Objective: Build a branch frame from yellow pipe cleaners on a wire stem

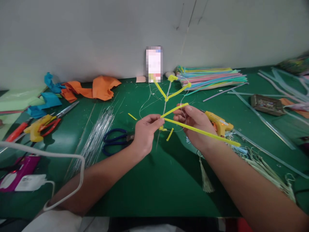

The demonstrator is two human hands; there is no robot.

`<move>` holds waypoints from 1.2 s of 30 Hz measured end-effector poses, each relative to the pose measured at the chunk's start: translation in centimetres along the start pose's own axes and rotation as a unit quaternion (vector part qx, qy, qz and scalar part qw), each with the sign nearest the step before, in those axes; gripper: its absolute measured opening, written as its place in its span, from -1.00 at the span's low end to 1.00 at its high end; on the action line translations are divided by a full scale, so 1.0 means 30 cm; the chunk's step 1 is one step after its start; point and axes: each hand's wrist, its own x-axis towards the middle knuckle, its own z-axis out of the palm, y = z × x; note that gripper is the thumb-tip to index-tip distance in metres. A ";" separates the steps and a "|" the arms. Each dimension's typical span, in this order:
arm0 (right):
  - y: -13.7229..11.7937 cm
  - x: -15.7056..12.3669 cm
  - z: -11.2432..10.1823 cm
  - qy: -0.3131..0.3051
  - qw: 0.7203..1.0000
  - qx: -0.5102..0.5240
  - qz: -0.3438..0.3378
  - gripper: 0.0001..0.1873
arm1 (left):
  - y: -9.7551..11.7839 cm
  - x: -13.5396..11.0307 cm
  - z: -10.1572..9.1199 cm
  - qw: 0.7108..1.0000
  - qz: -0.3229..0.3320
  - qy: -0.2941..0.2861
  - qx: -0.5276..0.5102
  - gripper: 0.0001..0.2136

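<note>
My left hand (147, 131) is closed, thumb and fingers pinching a folded yellow pipe cleaner (205, 131) at its bend, against a thin wire stem (164, 108). My right hand (196, 124) has its fingers curled around the short end of that pipe cleaner; the long end crosses in front of the hand. Above, yellow pipe-cleaner branches (160, 89) fork from the stem, with a yellow knot (172, 78) at its top. Thin clear wire loops around the piece. Below the left fingertips a small yellow twist (163, 128) shows. A cut yellow bit (170, 134) lies on the table.
A phone (154, 62) leans on the wall beside bundled pipe cleaners (212, 77). Blue-handled scissors (116, 141) and silver wires (96, 138) lie left. Glue guns sit on both sides, one yellow (220, 123) by my right wrist. A white cable (60, 154) crosses above my left forearm.
</note>
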 end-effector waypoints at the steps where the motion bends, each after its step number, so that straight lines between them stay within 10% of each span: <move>1: 0.001 -0.001 0.002 0.011 1.000 0.008 -0.009 -0.80 | -0.001 -0.001 0.001 1.000 0.001 -0.001 -0.001 -0.87; 19: 0.029 -0.029 0.036 0.132 0.960 -0.061 -0.241 -0.90 | -0.007 -0.005 0.004 0.998 0.018 0.033 0.042 -0.86; 36: 0.030 -0.024 0.025 0.029 0.999 -0.007 -0.021 -0.87 | -0.048 0.000 -0.018 0.998 0.015 0.015 0.053 -0.84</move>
